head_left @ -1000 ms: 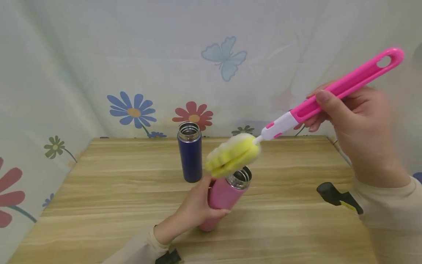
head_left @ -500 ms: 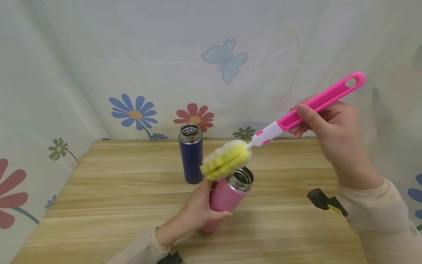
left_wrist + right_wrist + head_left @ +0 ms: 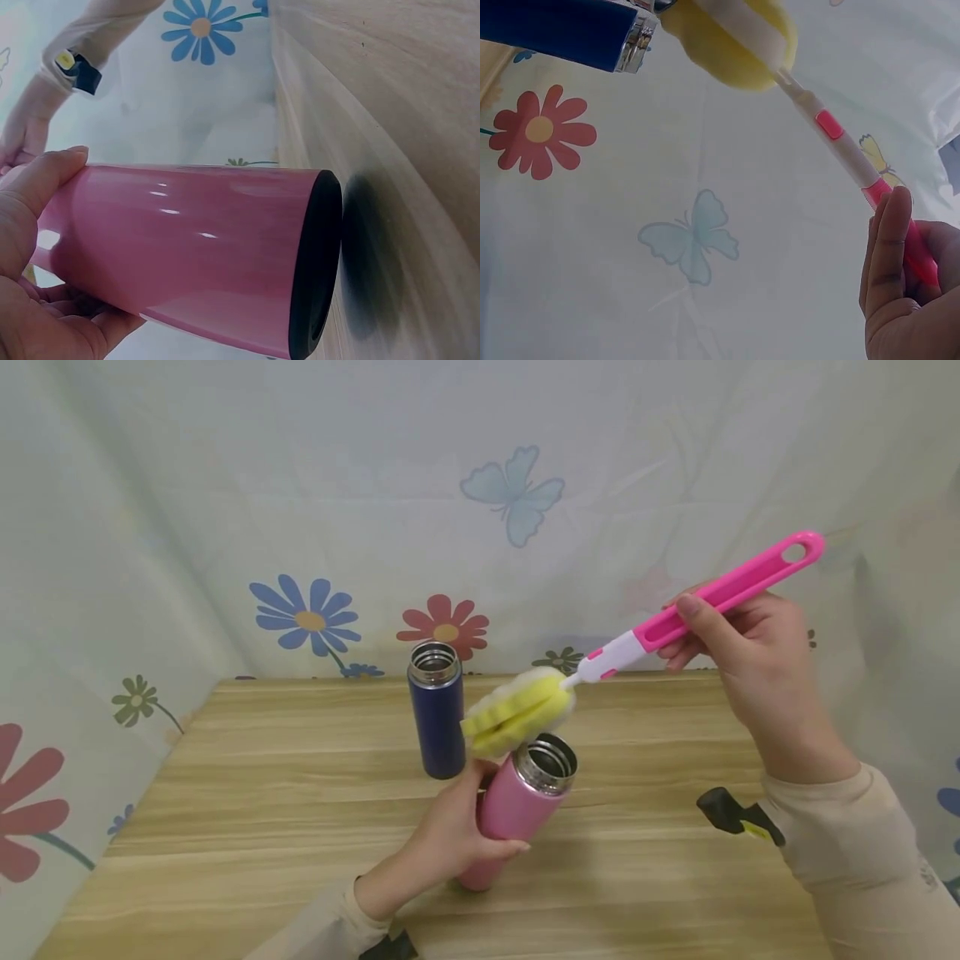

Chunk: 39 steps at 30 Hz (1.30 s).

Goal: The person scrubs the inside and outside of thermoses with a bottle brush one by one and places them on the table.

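Note:
My left hand (image 3: 450,827) grips a pink insulated bottle (image 3: 517,810) round its body, tilted with its uncapped steel mouth up and to the right. In the left wrist view the dark base of the pink bottle (image 3: 195,247) shows just off the table top. My right hand (image 3: 757,668) pinches the pink handle of a bottle brush (image 3: 720,597) between thumb and fingers. Its yellow and white sponge head (image 3: 521,710) overlaps the area just above the bottle's mouth, outside it. The right wrist view shows the sponge (image 3: 742,52) near a steel rim.
A dark blue insulated bottle (image 3: 437,722), also uncapped, stands upright behind the pink one, to its left. Both are at a wood-grain table (image 3: 300,827). A curtain (image 3: 360,485) printed with flowers and a butterfly hangs behind the table's far edge.
My right hand has brought the brush left and down, so its sponge is closer to the pink bottle, then slightly up again. The left hand keeps its grip almost unmoved.

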{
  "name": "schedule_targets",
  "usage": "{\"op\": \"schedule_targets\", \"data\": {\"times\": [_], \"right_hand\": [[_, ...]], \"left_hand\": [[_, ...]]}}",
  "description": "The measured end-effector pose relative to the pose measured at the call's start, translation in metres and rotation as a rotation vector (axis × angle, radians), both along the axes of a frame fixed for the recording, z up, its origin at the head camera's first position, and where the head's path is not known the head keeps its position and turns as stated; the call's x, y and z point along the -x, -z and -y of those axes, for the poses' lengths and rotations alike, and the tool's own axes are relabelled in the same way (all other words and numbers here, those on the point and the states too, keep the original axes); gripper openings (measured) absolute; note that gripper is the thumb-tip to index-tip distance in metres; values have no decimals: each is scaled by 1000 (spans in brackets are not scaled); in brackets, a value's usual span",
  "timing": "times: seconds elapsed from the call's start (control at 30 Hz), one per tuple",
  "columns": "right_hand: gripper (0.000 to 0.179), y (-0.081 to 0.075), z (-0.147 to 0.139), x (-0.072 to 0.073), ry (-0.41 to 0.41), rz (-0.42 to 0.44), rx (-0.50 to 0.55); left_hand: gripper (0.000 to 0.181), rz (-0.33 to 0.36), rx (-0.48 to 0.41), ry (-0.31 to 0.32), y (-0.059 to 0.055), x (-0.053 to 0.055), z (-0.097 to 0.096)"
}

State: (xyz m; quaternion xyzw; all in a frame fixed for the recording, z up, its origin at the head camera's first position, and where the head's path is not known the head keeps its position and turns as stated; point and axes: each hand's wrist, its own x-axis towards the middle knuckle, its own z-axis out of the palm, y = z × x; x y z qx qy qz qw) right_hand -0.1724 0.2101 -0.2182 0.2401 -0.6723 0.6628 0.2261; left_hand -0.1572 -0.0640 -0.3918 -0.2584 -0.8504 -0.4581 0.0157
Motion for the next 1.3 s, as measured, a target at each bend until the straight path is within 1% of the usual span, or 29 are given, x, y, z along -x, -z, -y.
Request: {"op": "schedule_targets", "data": {"times": [0.1, 0.3, 0.53, 0.7, 1.0, 1.1, 1.23, 1.3], "right_hand": [[10, 3, -1, 3, -3, -10, 16], [9, 8, -7, 6, 31, -21, 36], [9, 8, -15, 0, 24, 11, 97], [9, 8, -21, -5, 29, 3, 118], [7, 8, -30, -14, 90, -10, 117], [7, 8, -33, -17, 149, -13, 77], [7, 8, -37, -21, 168, -43, 54], [9, 8, -39, -23, 150, -63, 62]], "left_hand": [[81, 7, 9, -4, 2, 0, 0], [78, 8, 9, -4, 4, 2, 1], [77, 21, -8, 2, 3, 1, 1], [78, 43, -14, 3, 2, 0, 1], [78, 50, -12, 12, 3, 0, 1], [78, 49, -12, 9, 3, -1, 0], [78, 47, -8, 6, 2, -1, 0], [79, 53, -9, 3, 2, -1, 0]]}}
